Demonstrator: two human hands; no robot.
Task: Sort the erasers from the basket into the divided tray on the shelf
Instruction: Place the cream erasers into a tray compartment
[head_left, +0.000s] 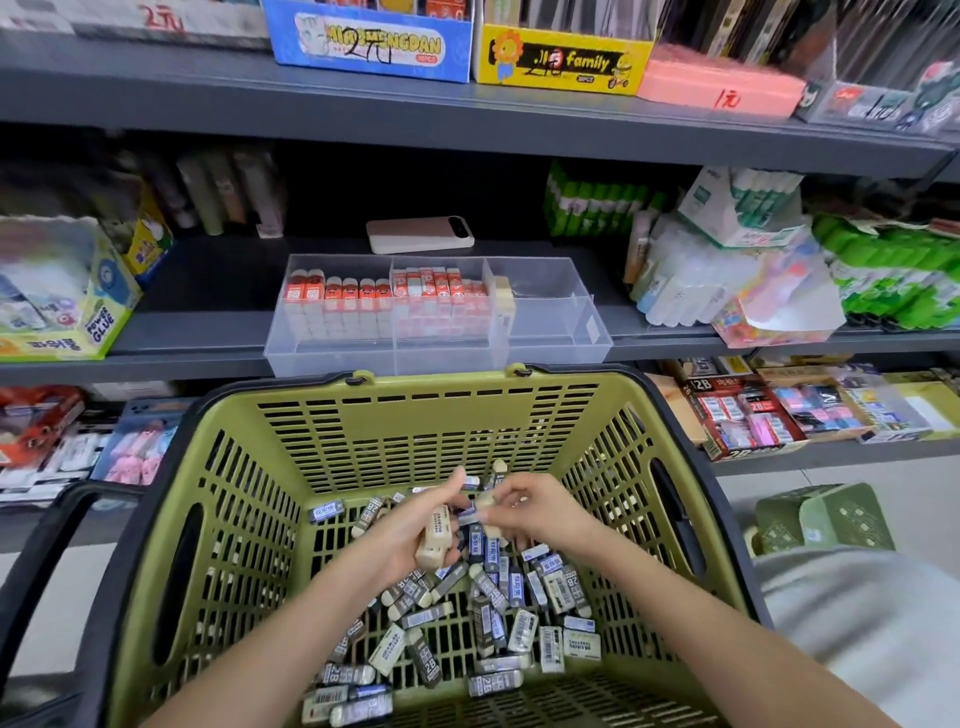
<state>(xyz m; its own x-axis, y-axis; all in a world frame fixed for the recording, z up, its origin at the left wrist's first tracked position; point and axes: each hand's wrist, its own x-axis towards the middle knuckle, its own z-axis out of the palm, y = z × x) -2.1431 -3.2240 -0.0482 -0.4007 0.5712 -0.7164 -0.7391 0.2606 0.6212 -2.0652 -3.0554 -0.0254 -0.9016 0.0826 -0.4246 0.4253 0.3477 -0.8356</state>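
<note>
green basket wall between clear divided tray and hands, each tight around erasers

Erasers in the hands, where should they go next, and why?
Probably lift them to the divided tray's right side: the left hand holds cream erasers, the right hand pinches one more eraser, and a lone cream eraser stands there.

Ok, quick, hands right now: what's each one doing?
Left hand: grips cream erasers.
Right hand: pinches one eraser.
</note>
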